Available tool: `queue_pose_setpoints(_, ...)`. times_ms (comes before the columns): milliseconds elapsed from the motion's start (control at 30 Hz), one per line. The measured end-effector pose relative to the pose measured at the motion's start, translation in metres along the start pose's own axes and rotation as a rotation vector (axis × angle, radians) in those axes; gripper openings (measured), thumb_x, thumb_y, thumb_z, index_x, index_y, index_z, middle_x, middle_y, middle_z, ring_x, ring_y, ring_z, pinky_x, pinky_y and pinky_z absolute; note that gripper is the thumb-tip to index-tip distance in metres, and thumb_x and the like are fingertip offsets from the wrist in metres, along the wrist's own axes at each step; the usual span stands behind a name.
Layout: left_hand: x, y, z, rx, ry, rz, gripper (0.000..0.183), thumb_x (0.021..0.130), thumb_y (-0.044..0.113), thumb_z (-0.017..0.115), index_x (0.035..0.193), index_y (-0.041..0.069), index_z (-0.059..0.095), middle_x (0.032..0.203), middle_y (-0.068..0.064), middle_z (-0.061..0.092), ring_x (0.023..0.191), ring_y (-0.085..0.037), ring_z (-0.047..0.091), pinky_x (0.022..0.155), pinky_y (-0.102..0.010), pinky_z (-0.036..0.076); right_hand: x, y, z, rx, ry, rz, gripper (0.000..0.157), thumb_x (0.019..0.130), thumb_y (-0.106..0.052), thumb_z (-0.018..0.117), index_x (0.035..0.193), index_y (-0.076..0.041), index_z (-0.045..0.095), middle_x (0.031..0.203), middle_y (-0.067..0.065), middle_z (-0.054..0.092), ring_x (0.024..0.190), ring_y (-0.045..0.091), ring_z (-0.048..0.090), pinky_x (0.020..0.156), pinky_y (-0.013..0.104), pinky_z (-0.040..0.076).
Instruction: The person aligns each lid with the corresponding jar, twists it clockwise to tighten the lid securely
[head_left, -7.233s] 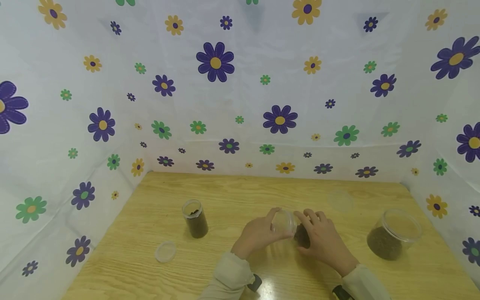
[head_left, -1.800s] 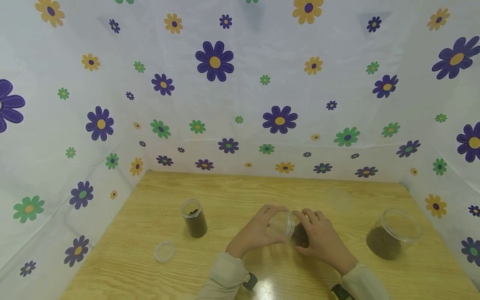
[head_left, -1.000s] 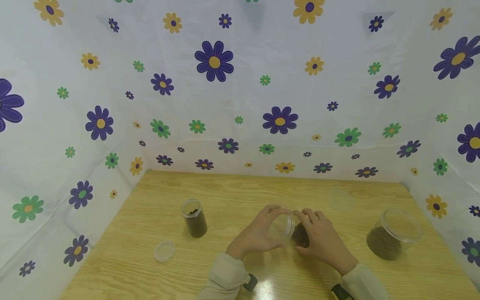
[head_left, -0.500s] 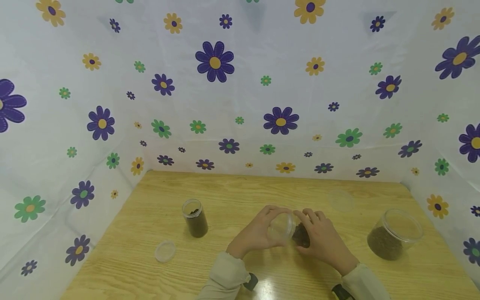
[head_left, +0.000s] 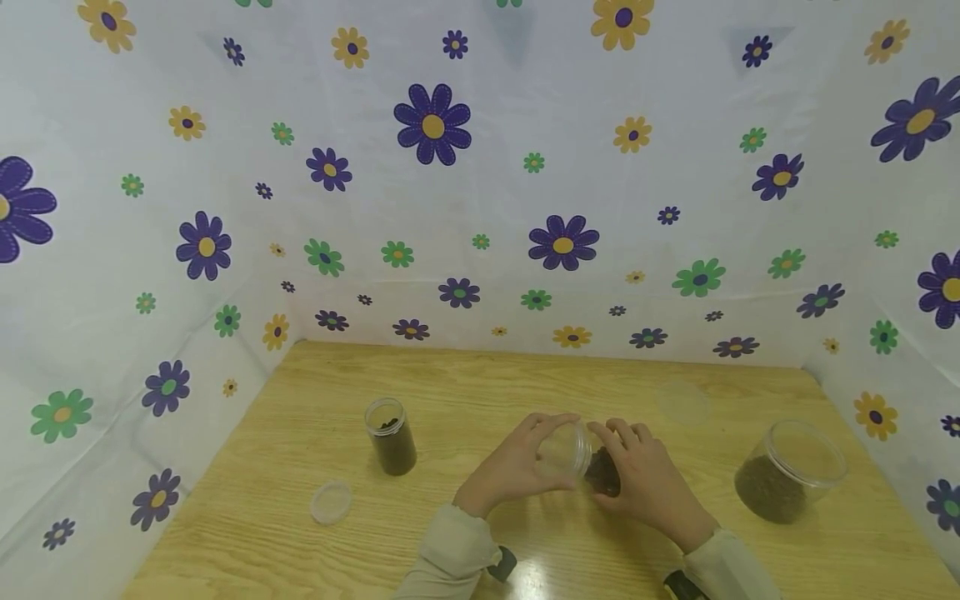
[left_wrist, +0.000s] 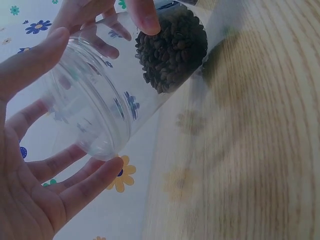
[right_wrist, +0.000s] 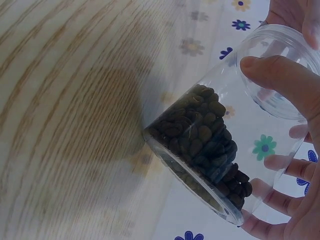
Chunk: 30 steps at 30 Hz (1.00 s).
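A clear plastic jar partly filled with dark brown coffee beans (right_wrist: pixel 200 135) is tilted in front of me, its ridged mouth end (left_wrist: pixel 90 95) toward my left hand. My right hand (head_left: pixel 647 479) grips the jar's body, the thumb (right_wrist: pixel 277 75) lying along its side. My left hand (head_left: pixel 510 471) curves round the mouth end, with the thumb above and the fingertips (left_wrist: pixel 107 172) at the lower edge. Whether a clear lid sits on the mouth is hard to tell. The jar's far side is partly hidden behind the right hand in the head view.
A slim open jar (head_left: pixel 395 450) of dark contents stands at left, with a small clear lid (head_left: pixel 331 502) near it. On the right is a wide open jar (head_left: pixel 772 487), part full. A faint clear disc (head_left: pixel 682 402) lies behind. Flowered white cloth (head_left: pixel 480 192) surrounds the table (head_left: pixel 262 533).
Since the oldest frame, my left hand has shifted slightly left and altered its hold round the mouth end. During the last second it has turned only slightly; my right hand keeps its grip.
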<state>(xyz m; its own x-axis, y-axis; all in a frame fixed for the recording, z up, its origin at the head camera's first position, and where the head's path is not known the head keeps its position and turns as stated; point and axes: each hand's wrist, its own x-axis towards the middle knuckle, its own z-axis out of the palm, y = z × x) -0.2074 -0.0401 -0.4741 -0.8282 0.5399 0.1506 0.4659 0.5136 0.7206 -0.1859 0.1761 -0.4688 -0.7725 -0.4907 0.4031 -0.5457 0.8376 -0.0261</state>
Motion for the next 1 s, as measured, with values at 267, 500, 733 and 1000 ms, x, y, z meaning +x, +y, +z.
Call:
queue_pose_setpoints(267, -0.0010, 0.0029, -0.0005, 0.068, 0.026, -0.003, 0.102, 0.069, 0.039, 0.081, 0.149, 0.038, 0.016, 0.151, -0.010, 0.024, 0.130, -0.037, 0.040, 0.093, -0.055, 0.047, -0.0001, -0.0004, -0.0004, 0.006, 0.001, 0.001, 0.093, 0.053, -0.044, 0.088, 0.130, -0.009, 0.049, 0.115, 0.013, 0.055, 0.099, 0.033, 0.054, 0.068, 0.046, 0.052)
queue_pose_setpoints(500, -0.0004, 0.0031, -0.0010, 0.079, 0.053, 0.099, 0.082, 0.071, 0.025, 0.081, 0.139, 0.035, 0.035, 0.144, -0.003, 0.030, 0.129, -0.026, 0.040, 0.094, -0.042, 0.049, -0.0002, 0.0007, 0.0008, 0.018, 0.007, 0.006, 0.093, 0.053, -0.043, 0.088, 0.130, -0.009, 0.049, 0.116, 0.014, 0.055, 0.099, 0.033, 0.053, 0.069, 0.046, 0.051)
queue_pose_setpoints(733, 0.0004, 0.0004, -0.0015, 0.073, 0.053, 0.136, 0.070, 0.075, 0.022, 0.079, 0.135, 0.029, 0.042, 0.134, -0.001, 0.039, 0.125, -0.024, 0.045, 0.099, -0.041, 0.046, -0.0003, 0.0005, 0.0012, 0.013, -0.003, 0.008, 0.092, 0.054, -0.044, 0.088, 0.130, -0.010, 0.049, 0.116, 0.013, 0.055, 0.100, 0.033, 0.054, 0.069, 0.046, 0.052)
queue_pose_setpoints(1000, 0.0010, -0.0014, -0.0018, -0.047, 0.034, 0.049, 0.071, 0.077, 0.033, 0.077, 0.137, 0.037, 0.040, 0.134, -0.005, 0.040, 0.123, -0.029, 0.047, 0.094, -0.039, 0.050, 0.0002, 0.0014, 0.0010, -0.001, 0.001, 0.003, 0.094, 0.053, -0.045, 0.088, 0.131, -0.010, 0.049, 0.116, 0.013, 0.055, 0.100, 0.034, 0.054, 0.068, 0.046, 0.052)
